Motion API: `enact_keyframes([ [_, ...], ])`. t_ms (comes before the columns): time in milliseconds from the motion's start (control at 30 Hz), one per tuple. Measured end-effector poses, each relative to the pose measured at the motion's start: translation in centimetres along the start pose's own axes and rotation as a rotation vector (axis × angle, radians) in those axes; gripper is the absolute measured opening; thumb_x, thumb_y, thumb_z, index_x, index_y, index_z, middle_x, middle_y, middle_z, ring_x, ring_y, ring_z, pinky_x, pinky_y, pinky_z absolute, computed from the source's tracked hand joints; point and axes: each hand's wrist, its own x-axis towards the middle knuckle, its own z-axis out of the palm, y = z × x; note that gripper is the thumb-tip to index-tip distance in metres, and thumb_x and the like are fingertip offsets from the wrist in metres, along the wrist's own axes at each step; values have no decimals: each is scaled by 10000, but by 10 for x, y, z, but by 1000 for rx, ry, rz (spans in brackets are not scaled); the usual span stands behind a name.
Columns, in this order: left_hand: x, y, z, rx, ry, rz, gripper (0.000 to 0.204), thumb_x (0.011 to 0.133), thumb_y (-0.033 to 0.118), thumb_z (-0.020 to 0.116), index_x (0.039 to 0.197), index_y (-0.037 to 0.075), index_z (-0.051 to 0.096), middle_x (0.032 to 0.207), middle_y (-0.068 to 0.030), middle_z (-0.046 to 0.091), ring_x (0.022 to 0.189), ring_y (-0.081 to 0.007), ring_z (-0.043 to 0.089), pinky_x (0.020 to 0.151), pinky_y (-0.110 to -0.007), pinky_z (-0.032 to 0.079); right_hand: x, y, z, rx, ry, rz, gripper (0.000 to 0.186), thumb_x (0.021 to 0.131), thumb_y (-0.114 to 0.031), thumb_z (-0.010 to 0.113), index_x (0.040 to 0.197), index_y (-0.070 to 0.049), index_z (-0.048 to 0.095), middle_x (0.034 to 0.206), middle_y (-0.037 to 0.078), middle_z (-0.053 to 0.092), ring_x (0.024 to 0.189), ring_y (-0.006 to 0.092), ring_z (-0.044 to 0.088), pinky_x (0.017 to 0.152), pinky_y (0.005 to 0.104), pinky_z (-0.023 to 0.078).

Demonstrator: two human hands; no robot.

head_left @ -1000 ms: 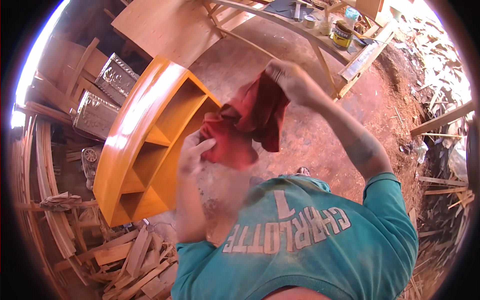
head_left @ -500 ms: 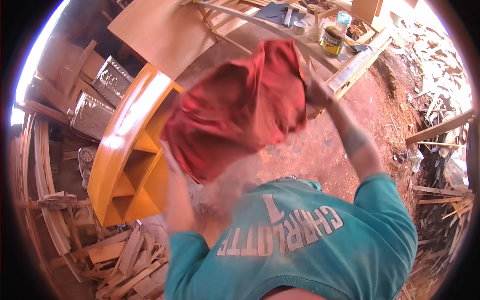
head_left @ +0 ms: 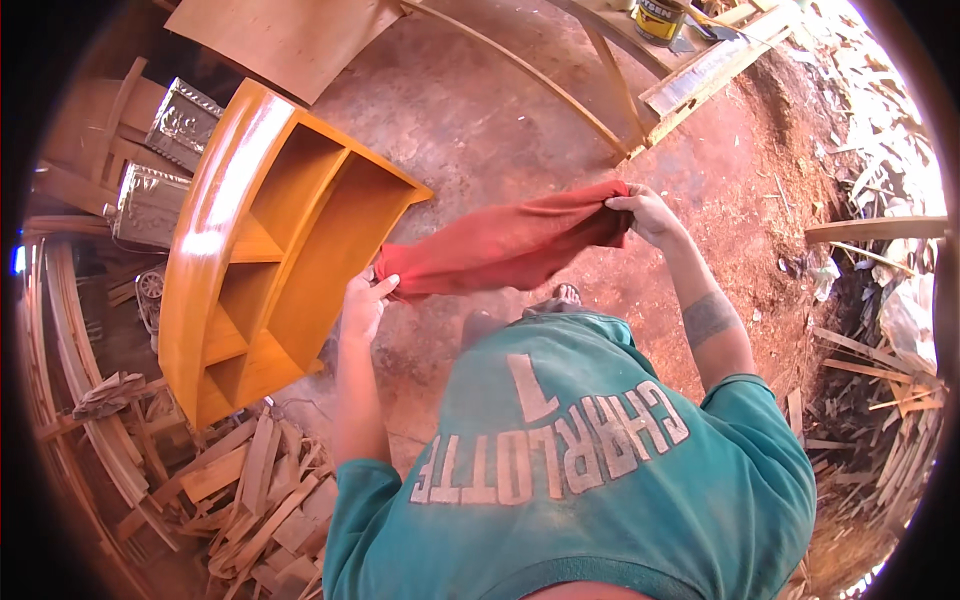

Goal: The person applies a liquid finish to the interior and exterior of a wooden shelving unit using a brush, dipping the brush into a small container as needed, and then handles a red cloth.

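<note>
A red cloth (head_left: pixel 510 243) hangs stretched between my two hands, in front of my body and above the floor. My left hand (head_left: pixel 366 303) is closed on its left end, thumb on top. At the other end, higher and further off, my right hand (head_left: pixel 645 212) pinches the cloth's corner. Close to my left hand stands a glossy yellow-orange wooden shelf unit (head_left: pixel 290 240) with a curved side and several open compartments. The cloth's left end lies near the unit's open front; whether they touch, I cannot tell.
Scrap wood (head_left: pixel 265 490) is heaped at the lower left, below the shelf unit. A wooden bench (head_left: pixel 715 70) with a tin (head_left: pixel 658 22) stands at the far right. Wood offcuts and shavings (head_left: pixel 880 150) line the right side. A plywood sheet (head_left: pixel 285 40) leans at the back left.
The red cloth has come down from a raised, spread-out position to a narrow, stretched strip nearer my body. Both hands have lowered with it, still gripping its ends. My view has tilted downward.
</note>
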Motion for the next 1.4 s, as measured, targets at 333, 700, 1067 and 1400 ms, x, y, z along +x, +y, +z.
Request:
enact_keyframes([
  [333, -29, 39, 22, 431, 90, 301, 392, 838, -18, 667, 1219, -50, 585, 1203, -174, 627, 1079, -219, 629, 916, -359, 524, -36, -35, 52, -208, -69, -298, 683, 754, 91, 598, 1411, -30, 458, 1067, 141, 671, 1022, 238, 647, 929, 338, 505],
  [700, -55, 79, 11, 126, 129, 186, 165, 875, 49, 641, 1032, 2, 659, 969, -72, 678, 902, -164, 638, 854, -306, 499, -33, -113, 51, -453, -132, -347, 185, 858, -57, 595, 1015, 40, 619, 941, 89, 685, 820, 162, 666, 765, 251, 524],
  [1067, -50, 61, 14, -123, 290, 269, 83, 958, 110, 607, 987, 44, 649, 965, -40, 682, 886, -135, 644, 828, -289, 513, -1, -77, 48, 2, 34, -132, 241, 934, -75, 617, 1138, 53, 622, 1062, 127, 693, 908, 198, 692, 817, 315, 573],
  [1400, -24, 58, 77, -192, 280, 327, 64, 965, 104, 577, 940, 76, 629, 881, -19, 656, 796, -117, 619, 750, -254, 495, 19, -59, 129, -486, 131, -426, 272, 903, -184, 657, 1056, 40, 678, 840, 53, 704, 690, 127, 651, 635, 278, 534],
])
